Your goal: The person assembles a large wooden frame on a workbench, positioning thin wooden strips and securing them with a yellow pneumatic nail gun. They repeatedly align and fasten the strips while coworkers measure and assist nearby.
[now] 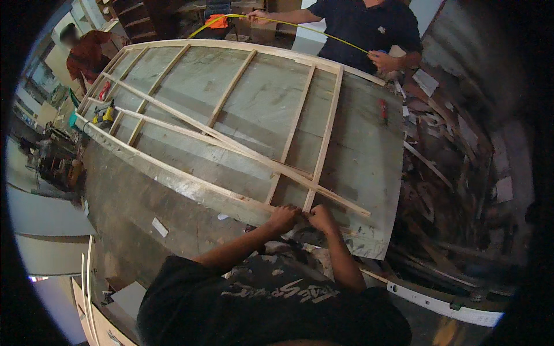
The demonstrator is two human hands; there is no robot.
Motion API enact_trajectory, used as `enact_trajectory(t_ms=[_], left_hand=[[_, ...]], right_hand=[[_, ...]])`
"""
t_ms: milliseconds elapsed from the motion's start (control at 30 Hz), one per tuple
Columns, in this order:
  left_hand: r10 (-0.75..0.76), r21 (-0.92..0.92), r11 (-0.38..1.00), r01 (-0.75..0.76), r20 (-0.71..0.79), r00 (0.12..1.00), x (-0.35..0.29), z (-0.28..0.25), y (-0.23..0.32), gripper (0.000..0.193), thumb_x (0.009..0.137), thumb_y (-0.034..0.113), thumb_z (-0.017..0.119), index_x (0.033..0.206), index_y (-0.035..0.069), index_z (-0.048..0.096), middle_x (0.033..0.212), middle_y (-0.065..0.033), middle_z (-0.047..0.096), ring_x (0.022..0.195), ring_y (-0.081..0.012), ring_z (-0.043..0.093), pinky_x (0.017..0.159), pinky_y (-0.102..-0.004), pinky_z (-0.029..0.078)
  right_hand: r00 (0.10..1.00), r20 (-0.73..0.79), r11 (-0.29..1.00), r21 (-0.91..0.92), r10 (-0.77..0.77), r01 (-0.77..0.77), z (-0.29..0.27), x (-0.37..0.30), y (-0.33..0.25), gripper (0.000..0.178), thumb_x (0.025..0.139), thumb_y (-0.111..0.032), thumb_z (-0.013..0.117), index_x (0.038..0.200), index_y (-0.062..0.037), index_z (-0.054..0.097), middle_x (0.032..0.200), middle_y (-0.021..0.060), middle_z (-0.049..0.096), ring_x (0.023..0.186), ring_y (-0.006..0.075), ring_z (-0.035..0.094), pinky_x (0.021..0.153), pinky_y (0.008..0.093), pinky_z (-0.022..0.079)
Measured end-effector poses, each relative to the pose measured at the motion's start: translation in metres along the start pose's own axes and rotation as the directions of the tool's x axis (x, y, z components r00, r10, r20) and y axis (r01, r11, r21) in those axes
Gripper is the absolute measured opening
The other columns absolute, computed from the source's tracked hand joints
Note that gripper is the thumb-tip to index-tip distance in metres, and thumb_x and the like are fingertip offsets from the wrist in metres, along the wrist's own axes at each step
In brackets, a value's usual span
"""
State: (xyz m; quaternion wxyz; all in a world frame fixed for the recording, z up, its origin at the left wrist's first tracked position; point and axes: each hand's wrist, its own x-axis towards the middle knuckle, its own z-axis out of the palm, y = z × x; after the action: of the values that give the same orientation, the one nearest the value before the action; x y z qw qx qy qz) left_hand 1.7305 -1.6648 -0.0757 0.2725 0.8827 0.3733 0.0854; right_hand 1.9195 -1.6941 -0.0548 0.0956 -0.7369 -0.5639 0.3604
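Note:
A large wooden frame (329,130) of pale strips lies on a grey sheet-topped table. At its near right corner my left hand (284,219) is closed on the near rail. Right beside it my right hand (321,219) is also closed, at the near end of the last crosspiece; its fingertips are partly hidden. Two loose long strips (254,154) lie slantwise over the crosspieces and meet toward the right. A yellow-and-black power tool (104,114) rests at the frame's far left end.
Across the table a person in a dark shirt (369,29) holds a stretched yellow tape measure (311,27). Another person (86,57) stands at the far left end. A small red tool (383,109) lies on the bare tabletop (369,155). Wood scraps (438,161) are heaped on the right.

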Motion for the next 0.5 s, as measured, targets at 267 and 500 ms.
enact_trajectory(t_ms=[267, 500], left_hand=[[0.156, 0.120, 0.983, -0.136, -0.174, 0.972, -0.015, 0.011, -0.017, 0.035, 0.081, 0.016, 0.065, 0.116, 0.011, 0.062, 0.117, -0.0102, 0.061, 0.116, -0.0308, 0.054, 0.100, -0.0469, 0.043], [0.120, 0.070, 0.992, -0.109, -0.177, 0.977, -0.027, 0.023, -0.040, 0.049, 0.078, 0.015, 0.065, 0.127, 0.014, 0.059, 0.122, -0.0104, 0.056, 0.120, -0.0319, 0.050, 0.106, -0.0473, 0.038]], right_hand=[[0.998, 0.049, 0.998, -0.025, 0.050, -0.049, -0.010, -0.002, -0.007, 0.044, 0.083, -0.039, 0.077, 0.074, 0.0032, 0.069, 0.059, 0.0180, 0.058, 0.053, 0.0190, 0.056, 0.055, 0.0404, 0.045], [0.982, 0.035, 0.968, 0.182, -0.185, 0.175, -0.010, -0.003, -0.003, 0.043, 0.086, -0.034, 0.074, 0.071, 0.0061, 0.067, 0.053, 0.0092, 0.056, 0.056, 0.0074, 0.047, 0.052, 0.0364, 0.042]])
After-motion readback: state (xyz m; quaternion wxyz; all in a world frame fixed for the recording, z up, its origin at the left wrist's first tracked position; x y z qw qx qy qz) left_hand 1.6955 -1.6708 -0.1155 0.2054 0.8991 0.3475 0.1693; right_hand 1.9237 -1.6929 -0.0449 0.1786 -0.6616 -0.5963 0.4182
